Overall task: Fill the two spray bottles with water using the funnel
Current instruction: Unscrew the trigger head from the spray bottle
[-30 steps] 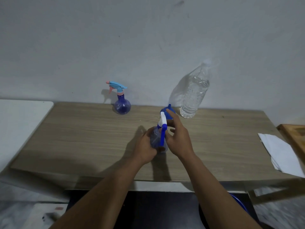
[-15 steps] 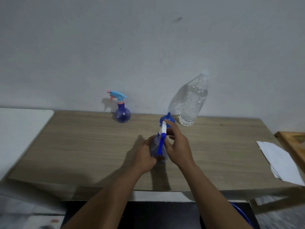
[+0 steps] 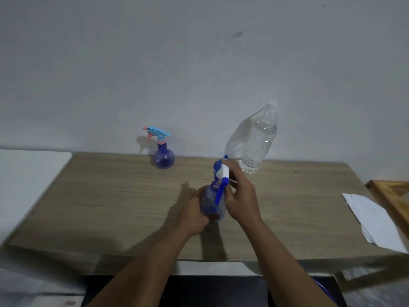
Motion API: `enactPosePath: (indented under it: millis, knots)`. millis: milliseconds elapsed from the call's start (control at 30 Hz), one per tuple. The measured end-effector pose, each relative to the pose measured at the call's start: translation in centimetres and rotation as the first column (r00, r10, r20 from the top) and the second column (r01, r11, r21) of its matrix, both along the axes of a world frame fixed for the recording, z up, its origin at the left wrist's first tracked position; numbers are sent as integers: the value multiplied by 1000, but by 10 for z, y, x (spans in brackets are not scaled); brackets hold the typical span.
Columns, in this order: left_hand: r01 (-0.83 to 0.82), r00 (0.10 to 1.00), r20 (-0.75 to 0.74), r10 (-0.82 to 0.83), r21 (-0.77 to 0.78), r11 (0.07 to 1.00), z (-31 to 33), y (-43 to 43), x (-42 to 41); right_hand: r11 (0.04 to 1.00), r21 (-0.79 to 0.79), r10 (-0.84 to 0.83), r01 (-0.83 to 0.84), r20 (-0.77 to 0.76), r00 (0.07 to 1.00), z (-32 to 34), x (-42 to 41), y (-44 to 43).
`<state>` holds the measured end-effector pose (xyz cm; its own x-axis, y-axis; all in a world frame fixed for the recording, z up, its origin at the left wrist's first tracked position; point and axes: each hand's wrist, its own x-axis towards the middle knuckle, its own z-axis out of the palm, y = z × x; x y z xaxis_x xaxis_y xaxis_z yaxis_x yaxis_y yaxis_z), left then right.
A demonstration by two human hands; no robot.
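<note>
My left hand (image 3: pixel 193 214) grips the round body of a clear blue spray bottle (image 3: pixel 210 204) standing mid-table. My right hand (image 3: pixel 241 198) holds its white and blue spray head (image 3: pixel 222 179), which sits lifted above the bottle's neck and tilted, trigger hanging down. A blue funnel (image 3: pixel 218 166) stands just behind, mostly hidden by the spray head. A second spray bottle (image 3: pixel 163 157) with a light blue and pink head stands at the back of the table, head on. A clear water bottle (image 3: pixel 257 145) stands at the back right, near the wall.
The wooden table (image 3: pixel 110 202) runs against a grey wall. White paper sheets (image 3: pixel 374 220) lie on its right end beside a wooden frame (image 3: pixel 394 196). A white surface (image 3: pixel 26 173) adjoins on the left. A blue rim (image 3: pixel 323 291) shows below the table's front edge.
The spray head has come up off the bottle's neck in my right hand and tilted. My left hand keeps its grip on the bottle body. The camera has tipped slightly upward.
</note>
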<state>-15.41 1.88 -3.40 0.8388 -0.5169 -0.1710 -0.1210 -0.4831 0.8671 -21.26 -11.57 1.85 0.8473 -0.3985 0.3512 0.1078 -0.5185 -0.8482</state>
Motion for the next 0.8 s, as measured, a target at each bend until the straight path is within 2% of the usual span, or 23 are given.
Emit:
enactPosePath:
  millis: [100, 233, 300, 333, 367, 467, 633, 733, 800]
  knots:
    - [-5, 1000, -8, 5, 11, 1000, -6, -2, 1, 1000, 27, -3, 3, 13, 1000, 18, 5, -2]
    - [9, 998, 65, -4, -75, 997, -8, -5, 2, 1000, -7, -25, 24, -33, 999, 44, 4, -7]
    - [9, 999, -40, -14, -122, 993, -6, -5, -1, 999, -19, -30, 29, -27, 999, 59, 1, -10]
    - [5, 998, -57, -10, -84, 996, -6, -7, 0, 999, -28, -31, 30, -19, 999, 66, 1, -12]
    - [-25, 998, -57, 21, -70, 997, -7, -6, 1, 999, -37, -34, 33, -11, 999, 73, 0, -12]
    - [22, 1000, -13, -23, -84, 996, -6, -7, 1, 996, -70, -58, 59, 17, 998, 97, -1, -16]
    - [4, 998, -63, -12, -137, 991, 1, -6, -3, 979, -136, -144, 154, 77, 986, 137, -2, -25]
    - [-3, 1000, -11, 2, -56, 998, -3, -7, -2, 957, -200, -209, 212, 33, 977, 148, -2, -36]
    - [5, 1000, -25, -7, -68, 998, 1, -9, -3, 943, -240, -249, 232, -44, 967, 144, -2, -43]
